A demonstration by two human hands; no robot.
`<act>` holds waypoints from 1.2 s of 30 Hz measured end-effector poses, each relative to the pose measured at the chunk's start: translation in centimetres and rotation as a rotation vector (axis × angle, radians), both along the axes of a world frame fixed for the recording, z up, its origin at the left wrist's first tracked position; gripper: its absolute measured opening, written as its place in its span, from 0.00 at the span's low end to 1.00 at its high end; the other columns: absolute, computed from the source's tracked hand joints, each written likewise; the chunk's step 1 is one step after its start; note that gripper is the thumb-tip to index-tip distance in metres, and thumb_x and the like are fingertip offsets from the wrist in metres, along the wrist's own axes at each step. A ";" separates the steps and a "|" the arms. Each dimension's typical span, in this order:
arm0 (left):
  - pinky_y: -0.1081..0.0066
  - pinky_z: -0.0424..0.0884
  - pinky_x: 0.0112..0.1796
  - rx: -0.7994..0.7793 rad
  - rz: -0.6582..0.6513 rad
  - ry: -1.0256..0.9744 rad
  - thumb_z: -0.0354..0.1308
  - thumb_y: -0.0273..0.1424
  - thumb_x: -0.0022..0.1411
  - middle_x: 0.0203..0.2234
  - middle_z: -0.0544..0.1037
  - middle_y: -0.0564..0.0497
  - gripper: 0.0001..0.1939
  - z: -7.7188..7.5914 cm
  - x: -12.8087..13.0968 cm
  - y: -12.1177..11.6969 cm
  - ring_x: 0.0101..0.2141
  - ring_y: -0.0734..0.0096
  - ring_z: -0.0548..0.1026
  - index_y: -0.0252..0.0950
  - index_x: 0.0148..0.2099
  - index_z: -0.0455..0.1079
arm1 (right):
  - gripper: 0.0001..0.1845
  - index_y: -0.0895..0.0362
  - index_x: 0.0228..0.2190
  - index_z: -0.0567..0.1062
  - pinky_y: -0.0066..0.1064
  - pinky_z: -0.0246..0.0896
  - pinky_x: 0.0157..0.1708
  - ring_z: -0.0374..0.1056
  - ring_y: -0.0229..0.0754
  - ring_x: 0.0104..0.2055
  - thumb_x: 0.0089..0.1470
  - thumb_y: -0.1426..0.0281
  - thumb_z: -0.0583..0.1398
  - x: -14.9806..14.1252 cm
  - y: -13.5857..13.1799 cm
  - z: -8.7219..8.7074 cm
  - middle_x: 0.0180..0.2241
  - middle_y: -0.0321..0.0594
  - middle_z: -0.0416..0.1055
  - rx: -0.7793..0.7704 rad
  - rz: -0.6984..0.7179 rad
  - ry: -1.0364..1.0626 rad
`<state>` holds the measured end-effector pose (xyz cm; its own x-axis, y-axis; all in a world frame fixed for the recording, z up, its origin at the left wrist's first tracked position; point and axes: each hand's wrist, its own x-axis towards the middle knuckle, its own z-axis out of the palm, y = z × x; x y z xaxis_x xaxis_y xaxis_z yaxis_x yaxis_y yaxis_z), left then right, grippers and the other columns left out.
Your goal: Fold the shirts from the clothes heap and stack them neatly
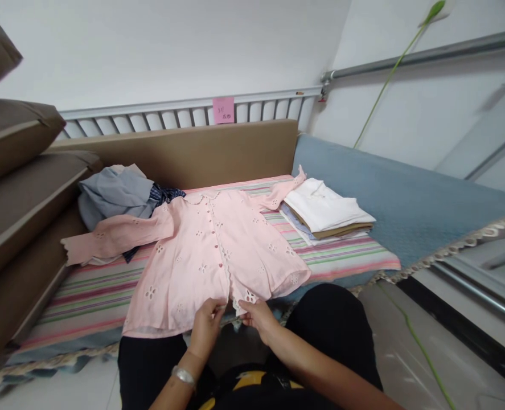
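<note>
A pink blouse point(192, 245) with cut-out flowers, a scalloped collar and small red buttons lies spread out on the striped cover, front side up. Its sleeves reach out to both sides, the left one partly over a heap of clothes. My left hand point(209, 322) pinches the bottom hem at the left front edge. On the other side of the front opening, my right hand point(256, 318) grips the scalloped corner of the right front panel. Both hands are close together at the sofa's front edge, with a small gap between them.
A stack of folded clothes point(327, 208), white on top, lies to the right. Crumpled grey-blue clothes point(115, 193) are heaped at the left, beside piled brown cushions point(17, 199). A blue-covered armrest point(389, 188) bounds the right; a brown backrest point(201, 152) stands behind.
</note>
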<state>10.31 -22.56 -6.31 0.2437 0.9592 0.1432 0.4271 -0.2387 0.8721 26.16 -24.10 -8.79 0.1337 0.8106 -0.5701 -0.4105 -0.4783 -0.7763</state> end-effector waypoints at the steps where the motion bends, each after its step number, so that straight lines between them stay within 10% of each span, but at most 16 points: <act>1: 0.67 0.69 0.36 -0.016 0.038 -0.019 0.53 0.34 0.58 0.28 0.76 0.49 0.09 0.5 -0.1 -0.1 0.32 0.66 0.74 0.35 0.34 0.71 | 0.14 0.59 0.27 0.68 0.23 0.58 0.21 0.64 0.33 0.20 0.39 0.66 0.65 0.0 -0.1 0.2 0.20 0.34 0.68 -0.005 0.004 0.010; 9: 0.69 0.66 0.34 0.066 -0.033 0.133 0.50 0.29 0.58 0.28 0.73 0.50 0.08 3.5 1.5 -0.7 0.31 0.67 0.71 0.36 0.33 0.70 | 0.17 0.59 0.32 0.71 0.26 0.59 0.25 0.65 0.35 0.23 0.40 0.63 0.64 -2.1 -0.3 -0.2 0.22 0.34 0.71 0.057 0.213 0.017; 22: 0.66 0.66 0.39 -0.031 -0.159 0.328 0.46 0.23 0.54 0.30 0.75 0.47 0.12 -2.1 2.8 1.3 0.34 0.65 0.72 0.35 0.33 0.71 | 0.11 0.58 0.32 0.71 0.25 0.59 0.24 0.64 0.32 0.20 0.41 0.71 0.60 -0.8 -0.2 -2.4 0.22 0.34 0.70 -0.109 0.336 -0.081; 27: 0.68 0.68 0.40 0.013 -0.229 0.257 0.48 0.25 0.57 0.34 0.77 0.48 0.12 -3.3 2.3 1.5 0.37 0.66 0.74 0.36 0.39 0.72 | 0.11 0.58 0.31 0.72 0.23 0.58 0.19 0.66 0.32 0.19 0.40 0.70 0.62 3.1 -1.0 -1.4 0.24 0.36 0.71 -0.116 0.365 -0.103; 36: 0.58 0.63 0.52 0.550 -0.040 0.469 0.45 0.30 0.63 0.53 0.69 0.46 0.20 -0.5 2.4 7.2 0.54 0.60 0.64 0.38 0.56 0.64 | 0.16 0.56 0.36 0.70 0.25 0.57 0.18 0.66 0.36 0.20 0.47 0.59 0.58 16.0 2.4 3.5 0.24 0.37 0.71 0.004 -0.166 -0.654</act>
